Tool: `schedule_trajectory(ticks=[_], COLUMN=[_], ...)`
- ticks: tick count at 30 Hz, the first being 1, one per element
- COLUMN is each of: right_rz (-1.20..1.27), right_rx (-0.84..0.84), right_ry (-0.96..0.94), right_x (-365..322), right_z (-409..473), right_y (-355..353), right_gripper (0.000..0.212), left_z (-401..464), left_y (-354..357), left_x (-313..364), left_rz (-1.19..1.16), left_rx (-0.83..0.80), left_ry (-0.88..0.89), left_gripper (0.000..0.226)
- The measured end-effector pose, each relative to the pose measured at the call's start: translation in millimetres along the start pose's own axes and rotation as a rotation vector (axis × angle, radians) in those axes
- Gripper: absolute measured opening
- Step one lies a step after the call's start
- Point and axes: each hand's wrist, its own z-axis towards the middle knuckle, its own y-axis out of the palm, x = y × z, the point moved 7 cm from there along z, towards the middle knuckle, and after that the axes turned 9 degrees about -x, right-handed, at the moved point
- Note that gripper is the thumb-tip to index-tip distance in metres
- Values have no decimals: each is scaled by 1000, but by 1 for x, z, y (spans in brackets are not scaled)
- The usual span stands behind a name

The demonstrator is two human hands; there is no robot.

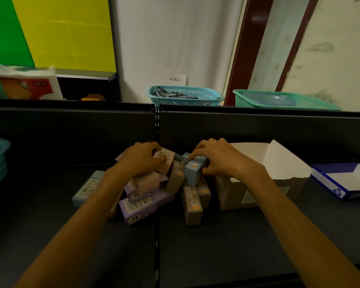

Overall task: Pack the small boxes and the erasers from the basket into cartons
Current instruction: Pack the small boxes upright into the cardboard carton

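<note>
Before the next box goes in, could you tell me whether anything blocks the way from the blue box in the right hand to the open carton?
Nothing visible does. The right hand holds the blue box directly beside the open brown carton, whose flaps stand raised; only the hand itself lies between them.

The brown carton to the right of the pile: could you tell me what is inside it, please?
The brown carton stands open, its pale flaps raised. The right hand and forearm cover much of the opening, and the flaps hide the rest, so its contents cannot be seen.
</note>
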Motion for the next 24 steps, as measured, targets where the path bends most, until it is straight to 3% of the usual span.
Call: schedule_trajectory(ticks=[7,13,19,22,24], right_rz=[146,262,337,457,540], right_rx=[44,92,227,313,327], right_ry=[-34,-42,-87,-154,-192], right_x=[0,1,6,8,9], right_z=[2,-10,-16,-18,-19], right_y=[5,1,-6,-12,-12], right_gripper=[47,42,41,44,47], left_z=[15,17,-2,-21,-28], left_y=[12,7,-11,-29,-35], left_x=[6,6,2,6,5], left_rz=[53,-26,-113,-301,-439], left_rx=[-109,-74,160,330,346], left_ry=[0,32,65,206,257], left_gripper=[60,52,63,44,32])
